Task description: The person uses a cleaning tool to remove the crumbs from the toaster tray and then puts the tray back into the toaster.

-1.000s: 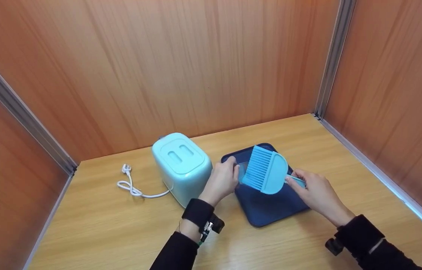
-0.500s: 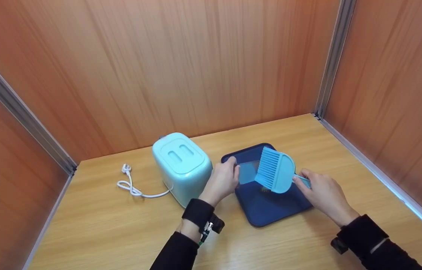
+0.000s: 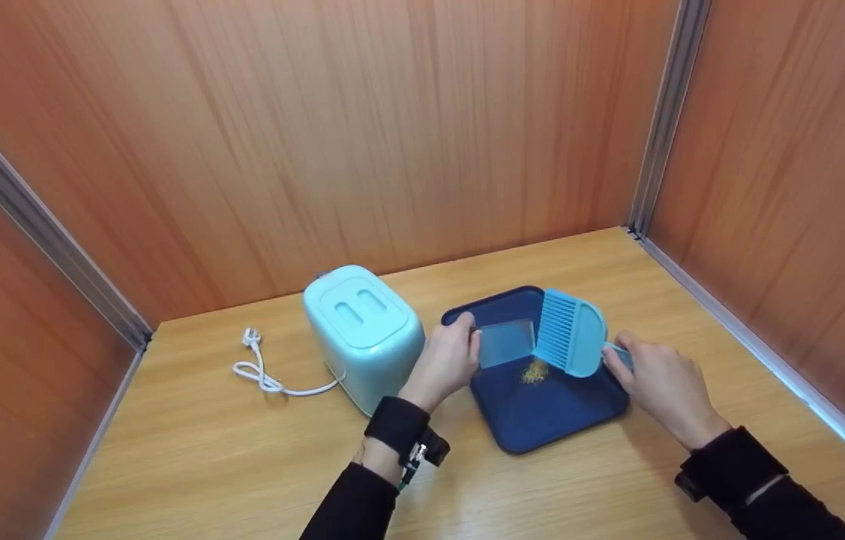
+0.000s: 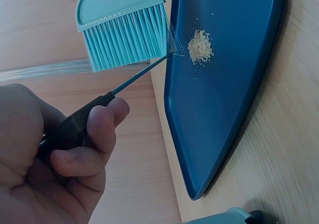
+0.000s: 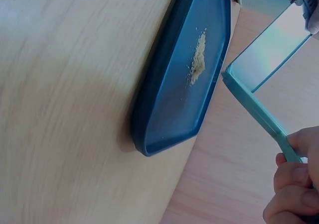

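Note:
My left hand (image 3: 443,360) grips a crumb tray (image 3: 506,343), a flat rectangular metal sheet, by its dark end (image 4: 75,127). It is held tilted above a dark blue serving tray (image 3: 542,420). The handle of a light-blue brush (image 3: 587,337) is held in my right hand (image 3: 663,386). Its bristles (image 4: 127,37) are at the sheet's far edge in the head view. A small heap of yellowish crumbs (image 4: 200,47) lies on the blue tray beneath, with loose grains around it.
Left of the serving tray stands a light-blue toaster (image 3: 385,367) with a lid on top. Its white cord and plug (image 3: 251,339) lie on the wooden table (image 3: 227,465). Wood-grain panels (image 3: 422,150) enclose the back and sides.
The brush has moved right along the metal sheet to its far edge, uncovering more of the sheet. The crumb heap on the blue tray has come into view. The left hand stays in place.

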Action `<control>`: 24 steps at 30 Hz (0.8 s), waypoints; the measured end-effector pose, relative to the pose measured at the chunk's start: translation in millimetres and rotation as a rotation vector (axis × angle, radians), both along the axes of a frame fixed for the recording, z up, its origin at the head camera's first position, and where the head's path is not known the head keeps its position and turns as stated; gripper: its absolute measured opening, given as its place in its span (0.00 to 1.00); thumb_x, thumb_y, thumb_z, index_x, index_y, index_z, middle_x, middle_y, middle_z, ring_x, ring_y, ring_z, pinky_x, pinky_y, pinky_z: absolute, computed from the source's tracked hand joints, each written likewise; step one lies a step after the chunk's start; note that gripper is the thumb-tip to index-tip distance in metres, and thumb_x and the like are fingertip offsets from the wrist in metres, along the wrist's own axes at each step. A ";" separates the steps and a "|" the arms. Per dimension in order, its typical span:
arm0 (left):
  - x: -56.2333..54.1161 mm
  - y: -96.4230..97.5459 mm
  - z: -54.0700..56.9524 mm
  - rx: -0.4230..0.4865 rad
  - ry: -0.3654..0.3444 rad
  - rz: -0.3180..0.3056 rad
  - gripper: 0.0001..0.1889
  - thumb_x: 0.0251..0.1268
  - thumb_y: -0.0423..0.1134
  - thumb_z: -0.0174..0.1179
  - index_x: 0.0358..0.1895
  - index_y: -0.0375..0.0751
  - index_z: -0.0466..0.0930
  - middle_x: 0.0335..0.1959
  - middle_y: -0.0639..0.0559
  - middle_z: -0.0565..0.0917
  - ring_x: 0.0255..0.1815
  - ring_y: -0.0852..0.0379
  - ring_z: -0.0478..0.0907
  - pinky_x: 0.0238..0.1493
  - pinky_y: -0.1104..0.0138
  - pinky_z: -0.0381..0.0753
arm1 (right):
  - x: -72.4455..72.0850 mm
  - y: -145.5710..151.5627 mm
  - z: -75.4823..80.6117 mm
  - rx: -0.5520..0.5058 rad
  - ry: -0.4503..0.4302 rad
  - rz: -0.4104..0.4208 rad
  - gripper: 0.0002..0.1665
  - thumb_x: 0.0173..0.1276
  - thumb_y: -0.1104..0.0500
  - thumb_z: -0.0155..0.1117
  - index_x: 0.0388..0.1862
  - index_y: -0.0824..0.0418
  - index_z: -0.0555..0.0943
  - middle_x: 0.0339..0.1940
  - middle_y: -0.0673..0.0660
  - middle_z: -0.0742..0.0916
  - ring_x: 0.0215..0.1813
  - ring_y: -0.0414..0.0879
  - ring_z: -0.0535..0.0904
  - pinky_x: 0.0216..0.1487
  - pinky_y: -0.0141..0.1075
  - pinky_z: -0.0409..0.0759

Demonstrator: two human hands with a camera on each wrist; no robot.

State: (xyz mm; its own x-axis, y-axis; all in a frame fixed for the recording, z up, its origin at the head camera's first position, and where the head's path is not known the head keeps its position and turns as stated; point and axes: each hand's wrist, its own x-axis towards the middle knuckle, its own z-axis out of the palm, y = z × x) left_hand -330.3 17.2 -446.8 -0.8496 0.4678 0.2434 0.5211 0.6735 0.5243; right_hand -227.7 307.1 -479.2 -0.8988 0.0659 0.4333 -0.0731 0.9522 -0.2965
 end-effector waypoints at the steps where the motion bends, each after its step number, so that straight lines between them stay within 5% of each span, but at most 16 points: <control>1: -1.5 -0.2 -2.0 0.009 0.010 -0.003 0.08 0.86 0.38 0.51 0.44 0.41 0.77 0.24 0.54 0.77 0.21 0.63 0.76 0.22 0.72 0.73 | 0.1 0.2 1.1 0.004 0.007 -0.001 0.15 0.79 0.54 0.67 0.46 0.67 0.85 0.17 0.47 0.69 0.17 0.42 0.66 0.20 0.32 0.56; 8: 1.7 -4.0 1.2 -0.003 0.085 -0.007 0.10 0.86 0.37 0.52 0.39 0.40 0.75 0.22 0.54 0.76 0.20 0.61 0.76 0.22 0.72 0.72 | 0.4 -3.9 8.4 -0.107 0.073 0.032 0.13 0.79 0.55 0.68 0.39 0.64 0.84 0.18 0.48 0.71 0.20 0.43 0.67 0.22 0.32 0.59; 16: 2.6 -4.7 3.7 0.057 -0.147 0.008 0.10 0.88 0.40 0.50 0.43 0.43 0.76 0.26 0.52 0.86 0.20 0.63 0.83 0.24 0.71 0.82 | -2.6 -18.0 15.0 -0.282 0.023 0.030 0.15 0.83 0.53 0.63 0.39 0.64 0.81 0.22 0.52 0.75 0.25 0.46 0.71 0.28 0.33 0.64; 24: 4.5 -1.8 5.5 0.101 -0.200 -0.002 0.10 0.89 0.40 0.49 0.44 0.42 0.76 0.27 0.51 0.85 0.22 0.61 0.85 0.25 0.70 0.85 | -7.3 -24.7 10.7 -0.290 -0.003 0.036 0.16 0.85 0.51 0.61 0.39 0.63 0.80 0.22 0.51 0.74 0.25 0.46 0.70 0.29 0.33 0.64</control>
State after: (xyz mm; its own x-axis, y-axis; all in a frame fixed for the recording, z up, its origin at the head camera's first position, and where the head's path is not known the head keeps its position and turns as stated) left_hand -325.7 15.5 -441.2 -0.8849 0.4511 0.1159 0.4011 0.6115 0.6821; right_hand -235.0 282.4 -468.6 -0.9042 0.1552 0.3979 -0.1035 0.8243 -0.5566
